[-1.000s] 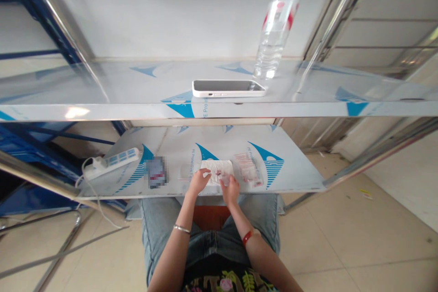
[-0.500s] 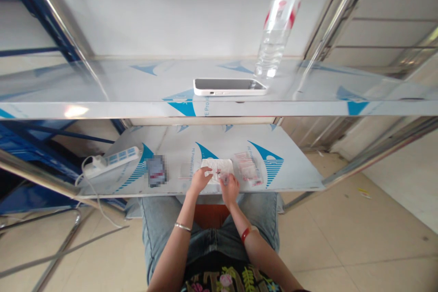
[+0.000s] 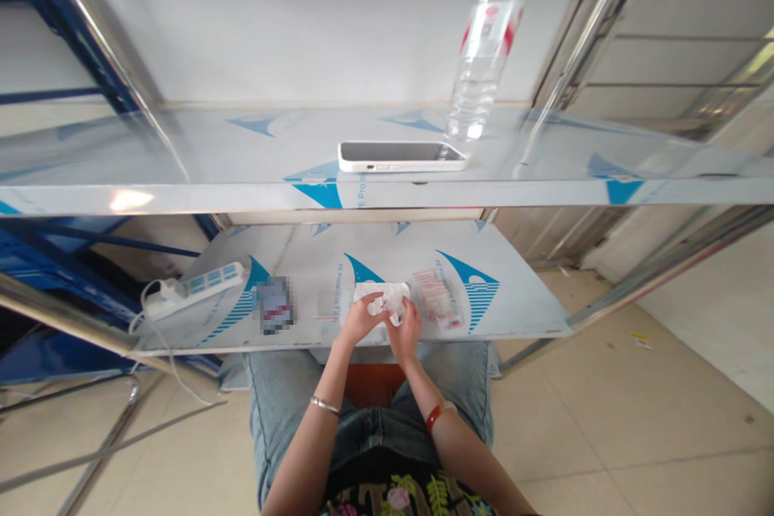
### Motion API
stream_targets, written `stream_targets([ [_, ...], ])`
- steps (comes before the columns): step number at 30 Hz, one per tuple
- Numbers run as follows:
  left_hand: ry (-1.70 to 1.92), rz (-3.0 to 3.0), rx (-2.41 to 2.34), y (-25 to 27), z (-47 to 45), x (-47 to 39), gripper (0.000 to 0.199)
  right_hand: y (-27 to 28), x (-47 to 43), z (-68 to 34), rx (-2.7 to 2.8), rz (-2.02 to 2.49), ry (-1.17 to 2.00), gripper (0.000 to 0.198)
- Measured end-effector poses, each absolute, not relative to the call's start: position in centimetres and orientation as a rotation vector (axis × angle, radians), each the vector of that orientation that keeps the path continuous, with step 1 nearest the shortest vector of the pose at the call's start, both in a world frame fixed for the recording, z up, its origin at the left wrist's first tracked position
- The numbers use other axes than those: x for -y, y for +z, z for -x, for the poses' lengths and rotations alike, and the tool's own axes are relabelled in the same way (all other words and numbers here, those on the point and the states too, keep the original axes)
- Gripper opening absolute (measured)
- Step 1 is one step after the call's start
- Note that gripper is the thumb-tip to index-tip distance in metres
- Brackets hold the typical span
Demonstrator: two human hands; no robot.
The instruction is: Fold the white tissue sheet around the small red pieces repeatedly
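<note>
My left hand (image 3: 360,318) and my right hand (image 3: 405,329) meet over the lower shelf, fingers curled and pinching. Between them is a small white crumpled piece (image 3: 394,309), thin and soft-looking like tissue or film; its exact kind is too small to tell. Just beneath and behind it lies a white, flat, rectangular pack or pad (image 3: 366,289), partly covered by my hands. To the right of my right hand lies a clear plastic packet (image 3: 436,298) with reddish print or contents.
A white power strip (image 3: 211,282) with a plugged-in cable and a pixelated dark packet (image 3: 276,305) lie left on the lower shelf (image 3: 520,306). On the upper shelf (image 3: 242,161) are a white-cased phone (image 3: 402,156) and a standing water bottle (image 3: 484,56). The upper shelf's edge overhangs the back.
My hands have come closer together, fingers now curled around the white crumpled piece, which shows more between them. The view has shifted slightly. The other things stay in place.
</note>
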State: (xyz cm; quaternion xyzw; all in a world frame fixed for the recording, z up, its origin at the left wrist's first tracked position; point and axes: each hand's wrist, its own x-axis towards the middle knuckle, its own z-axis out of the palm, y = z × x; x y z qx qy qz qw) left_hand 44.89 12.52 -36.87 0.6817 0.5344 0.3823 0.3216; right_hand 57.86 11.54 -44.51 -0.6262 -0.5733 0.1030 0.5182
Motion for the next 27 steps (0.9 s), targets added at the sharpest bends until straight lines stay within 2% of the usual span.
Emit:
stream_targets([
  [3, 1.125, -1.704, -1.374, -36.1, -45.0, -12.7, 0.026, -43.4, -11.7, -57.3, 1.375, 1.443, 0.246, 0.062],
  [7, 1.271, -1.453, -1.385, -35.1, -44.2, -13.2, 0.031, -41.8, -12.0, -56.2, 1.227, 1.359, 0.434, 0.074],
  [12, 1.359, -1.164, -1.302, -34.8, -42.8, -13.3, 0.036, -40.4, -12.0, -55.4, 1.024, 1.19, 1.003, 0.047],
  [15, 1.385, -1.083, -1.237, -34.6, -42.4, -13.0, 0.038, -39.9, -11.7, -55.2, 0.974, 1.128, 1.238, 0.036],
  [22, 1.391, -0.981, -1.162, -34.5, -42.8, -12.9, 0.043, -38.8, -11.0, -54.5, 1.089, 1.079, 1.431, 0.027],
  [27, 1.422, -0.885, -1.129, -34.6, -42.4, -13.0, 0.042, -38.7, -10.8, -54.7, 1.136, 1.036, 1.539, 0.029],
])
